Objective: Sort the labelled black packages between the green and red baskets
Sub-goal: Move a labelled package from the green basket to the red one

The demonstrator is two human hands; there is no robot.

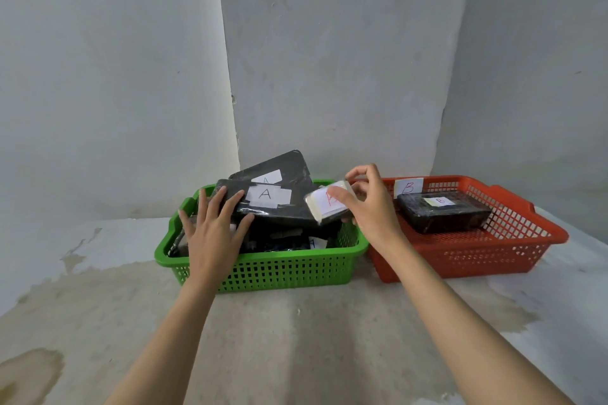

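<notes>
A green basket (pixel 289 270) stands at the centre, heaped with several black packages. The top package (pixel 279 207) bears a white label marked A, and another A package (pixel 283 168) leans behind it. My left hand (pixel 214 227) lies flat with spread fingers on the left end of the top A package. My right hand (pixel 368 204) pinches a small package (pixel 325 204) with a red B on its label, above the green basket's right rim. To the right, a red basket (pixel 513 250) tagged B holds one black B package (pixel 444 212).
Both baskets stand on a stained grey concrete floor (pixel 296 339) close to a grey wall (pixel 329 59). A wall corner runs down behind the green basket. Bare floor lies in front and to the left.
</notes>
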